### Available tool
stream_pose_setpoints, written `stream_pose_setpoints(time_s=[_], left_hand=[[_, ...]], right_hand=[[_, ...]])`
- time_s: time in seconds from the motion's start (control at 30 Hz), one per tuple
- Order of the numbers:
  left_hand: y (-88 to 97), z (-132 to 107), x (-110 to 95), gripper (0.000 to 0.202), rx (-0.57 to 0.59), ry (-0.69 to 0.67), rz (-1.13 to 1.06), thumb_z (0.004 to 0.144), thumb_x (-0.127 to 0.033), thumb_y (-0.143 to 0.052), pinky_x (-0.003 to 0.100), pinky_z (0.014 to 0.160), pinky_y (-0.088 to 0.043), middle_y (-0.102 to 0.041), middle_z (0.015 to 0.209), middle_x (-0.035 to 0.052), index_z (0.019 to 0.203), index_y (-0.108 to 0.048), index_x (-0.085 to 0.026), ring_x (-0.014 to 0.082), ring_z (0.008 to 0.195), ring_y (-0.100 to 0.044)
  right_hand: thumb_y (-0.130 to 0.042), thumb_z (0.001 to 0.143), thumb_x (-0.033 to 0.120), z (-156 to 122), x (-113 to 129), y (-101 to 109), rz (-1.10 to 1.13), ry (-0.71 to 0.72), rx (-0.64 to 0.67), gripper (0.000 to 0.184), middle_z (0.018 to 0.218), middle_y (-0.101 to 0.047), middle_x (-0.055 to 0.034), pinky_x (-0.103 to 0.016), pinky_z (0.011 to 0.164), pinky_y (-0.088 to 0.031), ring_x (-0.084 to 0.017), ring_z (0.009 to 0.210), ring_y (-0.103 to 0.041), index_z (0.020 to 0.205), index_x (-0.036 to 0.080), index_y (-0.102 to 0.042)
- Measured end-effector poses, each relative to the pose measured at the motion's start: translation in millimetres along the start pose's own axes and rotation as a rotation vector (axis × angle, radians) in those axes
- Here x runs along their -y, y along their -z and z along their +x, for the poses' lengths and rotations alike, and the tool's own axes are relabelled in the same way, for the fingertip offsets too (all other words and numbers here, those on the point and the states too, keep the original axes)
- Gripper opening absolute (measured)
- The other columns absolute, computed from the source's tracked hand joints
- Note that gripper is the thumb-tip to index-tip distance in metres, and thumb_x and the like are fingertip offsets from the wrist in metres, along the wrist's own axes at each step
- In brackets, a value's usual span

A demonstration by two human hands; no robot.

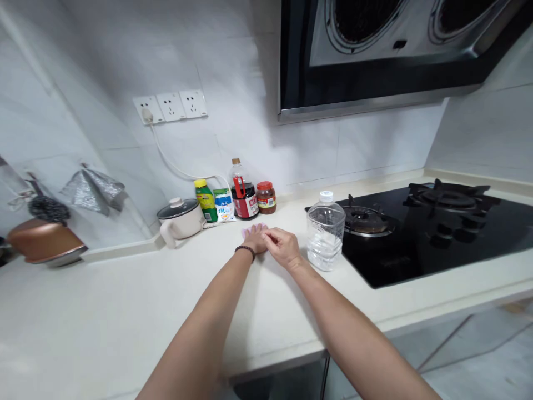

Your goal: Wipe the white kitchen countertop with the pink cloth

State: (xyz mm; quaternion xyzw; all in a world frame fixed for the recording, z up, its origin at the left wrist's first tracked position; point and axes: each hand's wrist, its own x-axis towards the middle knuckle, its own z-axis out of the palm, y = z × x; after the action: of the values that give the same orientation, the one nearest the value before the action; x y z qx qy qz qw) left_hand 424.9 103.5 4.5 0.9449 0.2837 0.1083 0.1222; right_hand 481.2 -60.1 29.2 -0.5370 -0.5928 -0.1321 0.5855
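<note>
My left hand (pixel 255 240) lies palm down on the counter with its fingers stretched out, and a dark bead bracelet circles the wrist. A small pink cloth-like piece (pixel 245 232) shows at its fingertips, mostly hidden beneath the hand. Right beside it, my right hand (pixel 283 247) is closed, thumb and fingers pinched together close to the back of the left hand. Whatever the pinch holds, if anything, is too small to make out. To the right of both hands stands a large clear plastic bottle (pixel 325 236) with a white cap.
Against the wall stand a cream electric pot (pixel 181 219), a yellow-capped green bottle (pixel 206 201), a white-and-blue packet (pixel 224 204), a dark red-labelled jar (pixel 245 201) and a red-lidded jar (pixel 266 198). A black gas hob (pixel 400 253) lies right, below a range hood (pixel 375 83).
</note>
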Motion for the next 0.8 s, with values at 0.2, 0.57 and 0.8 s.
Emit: stream_pose_setpoints(time_s=[0.2, 0.57, 0.8], left_hand=[[15.8, -48.1, 19.0, 0.079, 0.130, 0.140, 0.292, 0.094, -0.068, -0.021, 0.062, 0.116, -0.014, -0.014, 0.166, 0.0144, 0.157, -0.020, -0.021, 0.0379, 0.151, -0.009], [23.7, -117.8, -8.5, 0.085, 0.180, 0.029, 0.300, 0.094, -0.072, -0.016, 0.060, 0.118, -0.012, -0.010, 0.166, 0.0142, 0.159, -0.013, -0.019, 0.0376, 0.152, -0.005], [14.8, -154.4, -51.0, 0.083, 0.198, -0.424, 0.200, 0.094, -0.071, -0.025, 0.060, 0.118, -0.015, -0.016, 0.165, 0.0134, 0.160, -0.011, -0.023, 0.0378, 0.150, -0.014]], right_hand=[[-0.057, 0.092, 0.031, 0.0, -5.0, -0.6, 0.007, -0.045, -0.013, 0.020, 0.088, -0.076, -0.0016, -0.024, 0.075, -0.050, -0.015, 0.078, -0.068, 0.090, 0.025, -0.076], [-0.057, 0.090, 0.033, -0.8, -11.6, -2.5, 0.040, -0.133, -0.027, 0.022, 0.090, -0.077, -0.0021, -0.026, 0.075, -0.052, -0.017, 0.077, -0.069, 0.088, 0.024, -0.077], [-0.058, 0.090, 0.032, 1.9, -5.2, -3.4, 0.070, -0.111, -0.017, 0.021, 0.088, -0.077, -0.0013, -0.026, 0.075, -0.051, -0.017, 0.077, -0.069, 0.086, 0.024, -0.076]])
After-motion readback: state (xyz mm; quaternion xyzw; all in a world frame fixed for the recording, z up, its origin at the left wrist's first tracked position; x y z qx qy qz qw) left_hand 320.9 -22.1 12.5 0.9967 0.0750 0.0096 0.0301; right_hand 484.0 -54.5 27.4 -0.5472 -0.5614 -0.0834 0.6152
